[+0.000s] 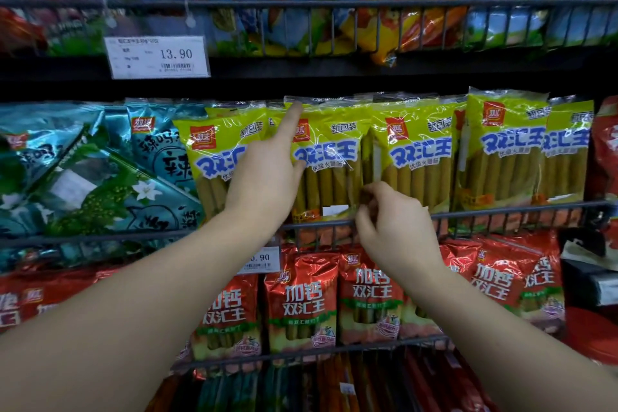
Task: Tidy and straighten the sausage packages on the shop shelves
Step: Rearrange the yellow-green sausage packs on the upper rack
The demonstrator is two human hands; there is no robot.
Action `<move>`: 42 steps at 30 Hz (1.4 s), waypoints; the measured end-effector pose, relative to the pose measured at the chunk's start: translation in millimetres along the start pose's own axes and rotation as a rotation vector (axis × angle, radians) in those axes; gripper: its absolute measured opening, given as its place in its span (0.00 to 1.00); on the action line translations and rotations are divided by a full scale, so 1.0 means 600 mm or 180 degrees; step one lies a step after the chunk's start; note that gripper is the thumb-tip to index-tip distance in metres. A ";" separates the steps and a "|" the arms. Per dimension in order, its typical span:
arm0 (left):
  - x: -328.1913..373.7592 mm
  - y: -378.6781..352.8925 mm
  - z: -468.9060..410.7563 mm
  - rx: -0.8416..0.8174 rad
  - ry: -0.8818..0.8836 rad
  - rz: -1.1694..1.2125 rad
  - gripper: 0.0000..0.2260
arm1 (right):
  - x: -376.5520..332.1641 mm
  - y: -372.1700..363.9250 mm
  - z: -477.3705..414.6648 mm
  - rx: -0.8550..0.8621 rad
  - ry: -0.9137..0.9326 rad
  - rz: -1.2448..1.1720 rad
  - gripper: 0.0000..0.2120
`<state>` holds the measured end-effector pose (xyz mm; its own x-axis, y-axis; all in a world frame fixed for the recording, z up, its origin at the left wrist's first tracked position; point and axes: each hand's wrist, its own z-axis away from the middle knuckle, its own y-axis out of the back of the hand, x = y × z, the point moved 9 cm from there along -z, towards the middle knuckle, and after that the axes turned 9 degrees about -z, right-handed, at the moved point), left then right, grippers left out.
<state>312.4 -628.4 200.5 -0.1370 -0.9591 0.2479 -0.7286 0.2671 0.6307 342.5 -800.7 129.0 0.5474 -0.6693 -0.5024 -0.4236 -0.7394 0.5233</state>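
Straightening step in hand: on the middle shelf (pixel 100 239), the left hand (pixel 264 177), index finger extended, presses the top of the second of five visible yellow-green packages (pixel 329 157) while the right hand (pixel 391 224) pinches its lower edge; next move likely calls for squaring it upright against its neighbours.

Just one head-worn wide-angle cam here, facing the shelves (pixel 334 3) straight on from really close, tilted slightly down past both forearms.
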 end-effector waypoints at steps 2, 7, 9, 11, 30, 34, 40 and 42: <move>-0.002 0.004 0.017 0.0081 -0.0005 -0.0268 0.37 | -0.008 0.001 0.012 0.0007 0.0141 -0.0145 0.18; -0.044 0.029 0.058 0.0324 0.0058 -0.0328 0.28 | -0.043 0.017 0.041 0.0387 0.0597 -0.0203 0.16; -0.069 0.049 0.076 0.0496 0.0080 -0.0309 0.17 | -0.061 0.019 0.046 0.0489 0.0718 -0.0187 0.15; -0.105 0.063 0.090 0.0637 0.0215 -0.0305 0.13 | -0.083 0.010 0.048 0.0453 0.0826 -0.0207 0.14; -0.172 0.039 0.091 0.0009 -0.0047 -0.0302 0.37 | -0.265 -0.116 -0.035 -0.0010 0.1676 0.0996 0.33; -0.165 0.032 0.074 -0.0158 -0.0027 -0.0618 0.37 | -0.249 -0.136 -0.035 -0.0107 0.1697 0.1526 0.35; -0.156 0.019 0.062 -0.0284 -0.0173 -0.0685 0.39 | -0.234 -0.122 -0.033 0.0151 0.1515 0.1701 0.35; -0.152 0.017 0.061 -0.0283 -0.0221 -0.0638 0.38 | -0.230 -0.118 -0.032 0.0208 0.1487 0.1703 0.35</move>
<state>292.7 -541.5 157.4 -0.0435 -0.9971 0.0619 -0.6843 0.0749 0.7253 310.7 -654.5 174.6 0.4983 -0.8508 0.1671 -0.7550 -0.3310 0.5660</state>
